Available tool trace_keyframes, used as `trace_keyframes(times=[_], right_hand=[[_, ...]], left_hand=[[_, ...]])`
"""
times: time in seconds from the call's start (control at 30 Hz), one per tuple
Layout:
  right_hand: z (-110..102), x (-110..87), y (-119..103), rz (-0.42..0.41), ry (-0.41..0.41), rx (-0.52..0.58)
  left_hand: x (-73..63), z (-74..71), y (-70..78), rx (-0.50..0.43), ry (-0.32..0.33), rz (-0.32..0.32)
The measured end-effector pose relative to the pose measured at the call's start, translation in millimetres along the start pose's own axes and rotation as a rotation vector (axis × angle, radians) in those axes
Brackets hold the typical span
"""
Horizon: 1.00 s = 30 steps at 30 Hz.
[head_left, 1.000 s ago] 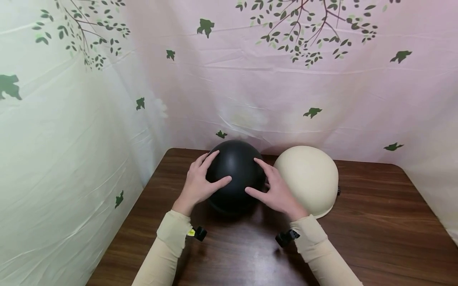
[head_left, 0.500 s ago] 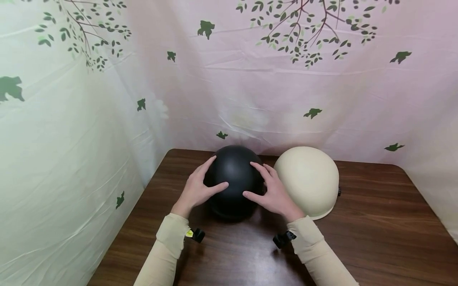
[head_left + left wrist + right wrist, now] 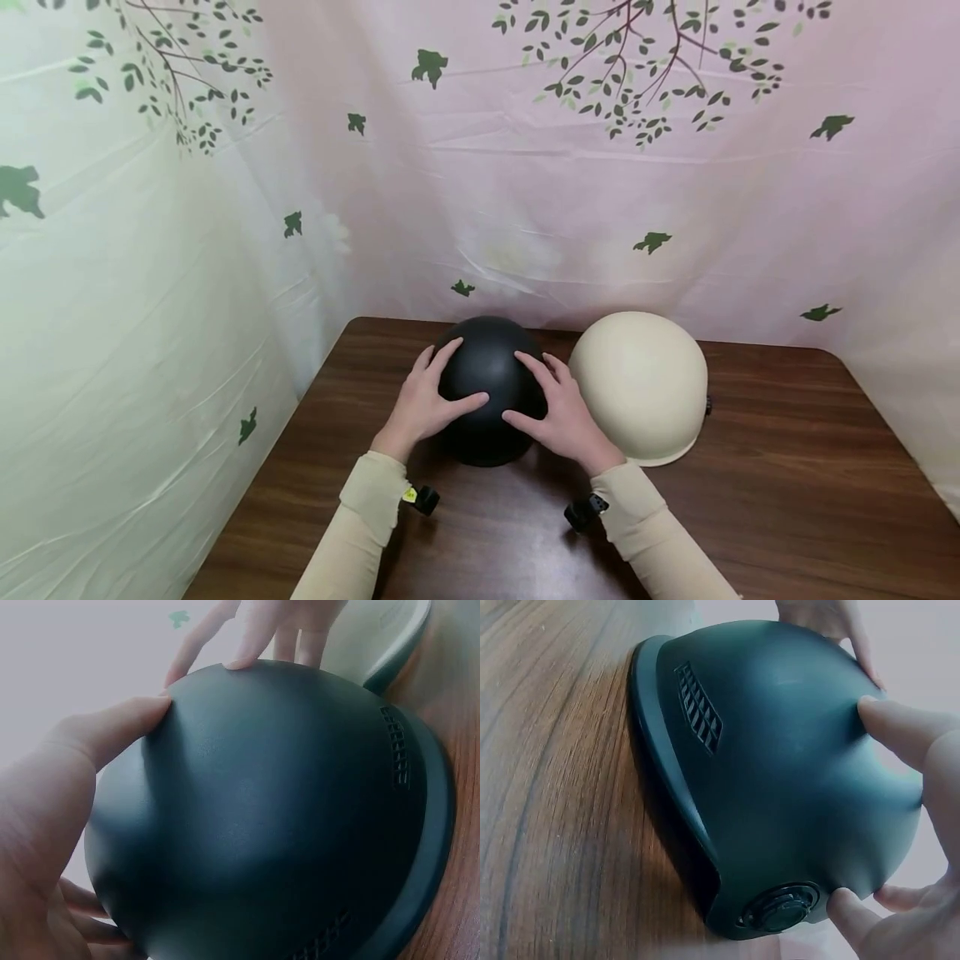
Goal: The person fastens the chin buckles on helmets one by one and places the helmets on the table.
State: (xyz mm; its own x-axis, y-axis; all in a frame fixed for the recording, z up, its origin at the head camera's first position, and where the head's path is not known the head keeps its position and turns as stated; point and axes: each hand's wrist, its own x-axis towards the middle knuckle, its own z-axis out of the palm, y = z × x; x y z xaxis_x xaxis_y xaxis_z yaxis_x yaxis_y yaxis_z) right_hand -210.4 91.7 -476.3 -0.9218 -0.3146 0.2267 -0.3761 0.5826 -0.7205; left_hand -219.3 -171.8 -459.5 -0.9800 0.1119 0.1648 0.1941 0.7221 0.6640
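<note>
A matte black helmet (image 3: 491, 367) stands dome up on the table in the head view. My left hand (image 3: 422, 410) holds its left side, thumb on the near face and fingers round the far side. On the opposite side, my right hand (image 3: 564, 418) grips it with spread, bent fingers. The right wrist view shows a slotted vent (image 3: 699, 709) and a round side knob (image 3: 781, 907) low on the shell. Close by on the right sits a cream helmet (image 3: 639, 387), rounded side up. The inside of both helmets is hidden.
The brown wood-grain table (image 3: 795, 467) has rounded back corners. A pale cloth (image 3: 562, 192) printed with leaves and birds hangs behind it and along the sides. Small black cameras are strapped to both wrists.
The black helmet has come down and slightly nearer with both hands on it, its rim now at the table. The cream helmet stays put; the view shifts slightly.
</note>
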Motion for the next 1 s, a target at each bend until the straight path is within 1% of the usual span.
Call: trace_keyframes(times=[0.2,0.3,0.53,0.63,0.7,0.8,0.9,1.0], right_hand=[[-2,1.4,5,-0.012,0.026,0.002],[-5,3.0,5,-0.018,0.019,-0.002],[-5,2.3,5,0.027,-0.011,0.016],[-4,2.6,6,0.020,-0.020,0.001],[-7,2.9,7,0.002,-0.027,-0.024],[-19,3.0,5,-0.053,-0.034,-0.078],[-37,1.6,-1,-0.123,-0.008,-0.122],[-57,-0.6,-8,-0.194,0.046,-0.153]], left_hand=[[3.4,5.4,2.7,0.004,-0.005,0.002],[4.8,8.7,3.7,0.000,-0.008,-0.004],[6.0,12.9,3.2,-0.025,-0.018,-0.035],[5.9,13.1,2.7,-0.032,-0.026,-0.041],[6.1,13.0,2.5,-0.039,-0.031,-0.042],[6.5,12.7,1.8,-0.052,-0.037,-0.041],[7.5,11.8,0.5,-0.060,-0.035,-0.039],[8.8,10.3,-1.0,-0.066,-0.028,-0.038]])
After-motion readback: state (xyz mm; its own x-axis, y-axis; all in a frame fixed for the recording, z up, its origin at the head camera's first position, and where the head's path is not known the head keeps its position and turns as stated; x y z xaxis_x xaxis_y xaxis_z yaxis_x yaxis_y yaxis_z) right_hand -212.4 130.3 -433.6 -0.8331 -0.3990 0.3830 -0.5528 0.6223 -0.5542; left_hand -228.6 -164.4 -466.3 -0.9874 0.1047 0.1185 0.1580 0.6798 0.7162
